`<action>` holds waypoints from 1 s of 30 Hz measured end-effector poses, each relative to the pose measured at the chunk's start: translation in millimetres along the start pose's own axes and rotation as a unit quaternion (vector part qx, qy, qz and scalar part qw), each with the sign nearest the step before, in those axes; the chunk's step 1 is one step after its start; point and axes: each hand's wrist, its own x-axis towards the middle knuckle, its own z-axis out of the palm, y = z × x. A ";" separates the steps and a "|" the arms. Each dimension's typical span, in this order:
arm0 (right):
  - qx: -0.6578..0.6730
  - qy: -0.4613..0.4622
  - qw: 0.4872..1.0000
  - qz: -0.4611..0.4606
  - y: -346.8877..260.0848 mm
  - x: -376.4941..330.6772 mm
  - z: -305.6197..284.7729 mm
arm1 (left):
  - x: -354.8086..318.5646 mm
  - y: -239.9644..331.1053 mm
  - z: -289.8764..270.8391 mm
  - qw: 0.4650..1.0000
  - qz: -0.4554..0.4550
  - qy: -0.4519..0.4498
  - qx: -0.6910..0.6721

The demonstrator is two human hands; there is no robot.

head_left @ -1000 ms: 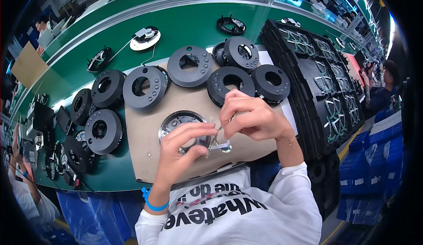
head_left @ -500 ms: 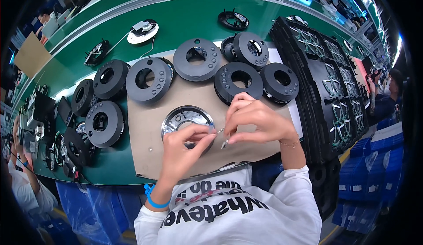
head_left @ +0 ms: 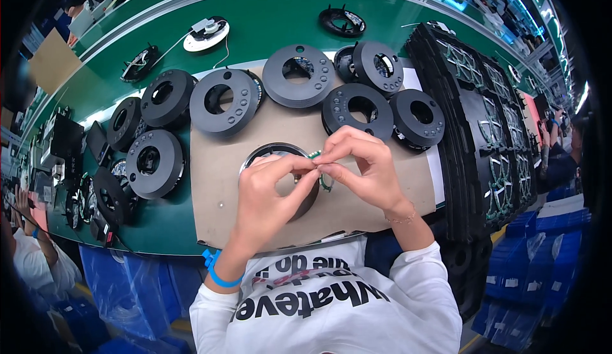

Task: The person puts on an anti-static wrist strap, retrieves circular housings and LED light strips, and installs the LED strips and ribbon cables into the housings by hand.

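My left hand point(head_left: 271, 191) and my right hand point(head_left: 360, 166) meet fingertip to fingertip over a round black part with a silvery centre point(head_left: 268, 154), which lies on a brown cardboard sheet point(head_left: 220, 191). Both hands pinch a small green piece point(head_left: 317, 157) at the part's right rim. A thin curved green edge point(head_left: 329, 183) shows under my right hand. Most of the round part is hidden by my hands.
Several black ring-shaped discs point(head_left: 224, 100) lie around the cardboard on the green bench point(head_left: 268, 16). Stacked black trays of circuit boards point(head_left: 488, 118) stand at the right. Blue bins point(head_left: 551, 252) sit at the lower right. Another person's sleeve point(head_left: 32, 261) shows at the left edge.
Both hands have moved up slightly over the round part and drawn closer, fingertips now pinched together at its right rim.
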 end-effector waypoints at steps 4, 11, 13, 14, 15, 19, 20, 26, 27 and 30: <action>0.201 0.031 0.979 0.031 4.8 -0.4 1.6 | -10.3 -7.4 -13.3 0.997 -0.001 0.072 -0.020; 0.208 -0.087 0.969 0.100 -5.9 4.0 -41.7 | -63.3 -53.7 -3.1 0.981 -0.124 0.098 0.108; 0.152 -0.133 0.971 0.124 -21.2 15.4 -45.2 | -66.7 -58.0 1.5 0.979 -0.149 0.063 0.124; 0.038 -0.188 0.978 0.080 -25.8 21.5 -42.5 | -67.0 -62.1 1.7 0.983 -0.134 0.057 0.114; -0.078 -0.240 0.967 0.033 -27.1 26.4 -36.8 | -66.1 -63.9 -1.1 0.982 -0.137 0.060 0.115; -0.261 -0.257 0.931 0.007 -5.5 25.2 10.8 | -58.1 -67.7 -16.2 0.997 -0.061 -0.035 0.039; -0.262 -0.253 0.931 0.009 1.6 20.8 21.3 | -55.4 -68.3 -19.5 0.995 -0.067 -0.070 0.011; -0.337 -0.110 0.930 -0.099 20.4 0.7 57.4 | -40.4 -63.0 -27.2 0.988 -0.146 -0.044 -0.010; -0.341 -0.122 0.927 -0.096 22.6 -0.7 59.1 | -37.8 -66.3 -23.3 0.988 -0.148 -0.043 -0.009; -0.350 -0.117 0.924 -0.097 22.9 -5.3 62.9 | -33.2 -70.9 -13.3 0.994 -0.106 -0.022 0.008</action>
